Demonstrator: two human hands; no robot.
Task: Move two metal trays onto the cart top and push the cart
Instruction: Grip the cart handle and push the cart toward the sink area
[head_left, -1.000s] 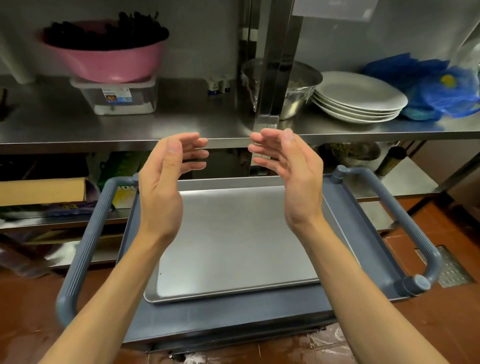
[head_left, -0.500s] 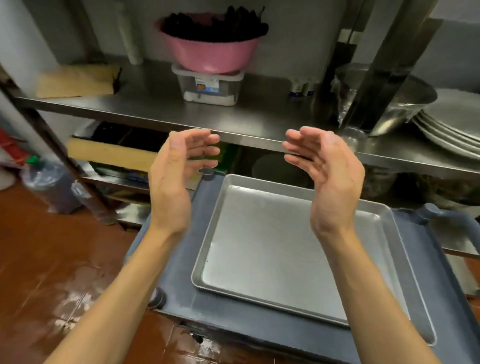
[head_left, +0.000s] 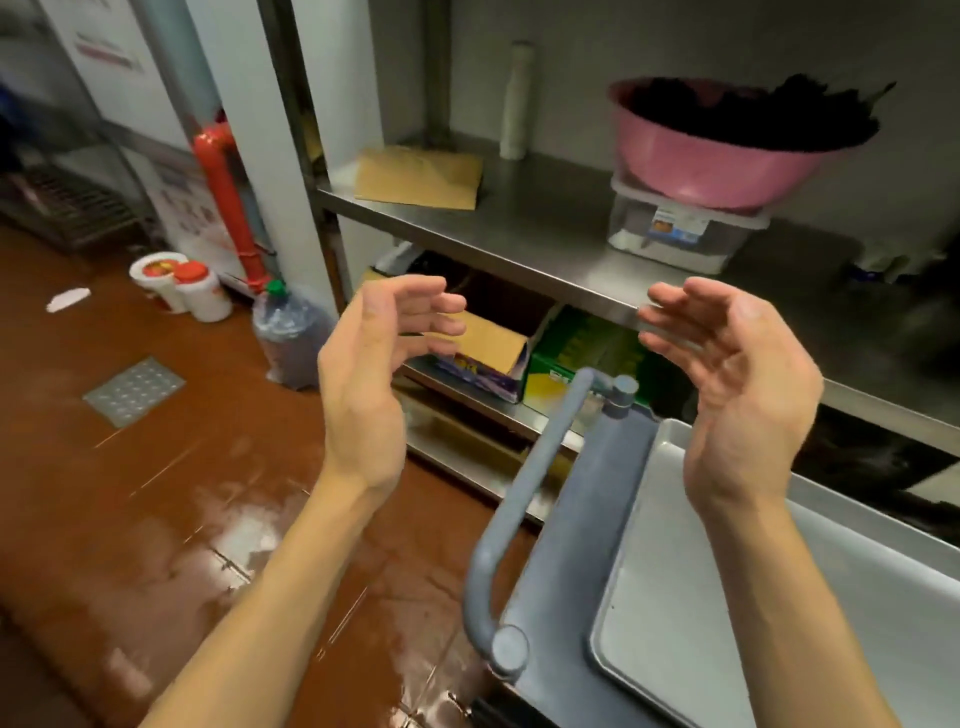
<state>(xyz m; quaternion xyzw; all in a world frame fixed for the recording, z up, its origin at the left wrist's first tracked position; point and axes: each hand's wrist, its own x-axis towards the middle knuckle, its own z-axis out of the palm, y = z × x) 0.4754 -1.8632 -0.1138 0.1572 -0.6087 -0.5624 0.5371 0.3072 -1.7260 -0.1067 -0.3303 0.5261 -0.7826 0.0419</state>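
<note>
Both grips empty, fingers apart: left hand (head_left: 363, 384), right hand (head_left: 743, 384) in mid-air. Metal tray (head_left: 779, 597) sits on cart top (head_left: 587, 545). For the push, I'd take the handle (head_left: 524, 483) at the cart's left edge with both.

Wet red-brown floor (head_left: 130, 493) beneath steel shelving (head_left: 519, 228), with a red pipe (head_left: 228, 202) against the wall.

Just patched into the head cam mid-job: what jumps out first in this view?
Two bare, empty hands raised mid-frame, palms facing: left hand over the wet red-brown floor, right hand above the grey cart. A metal tray lies on the cart top at lower right. On the steel shelf behind, a pink bowl of dark stuff sits on a clear tub.
</note>
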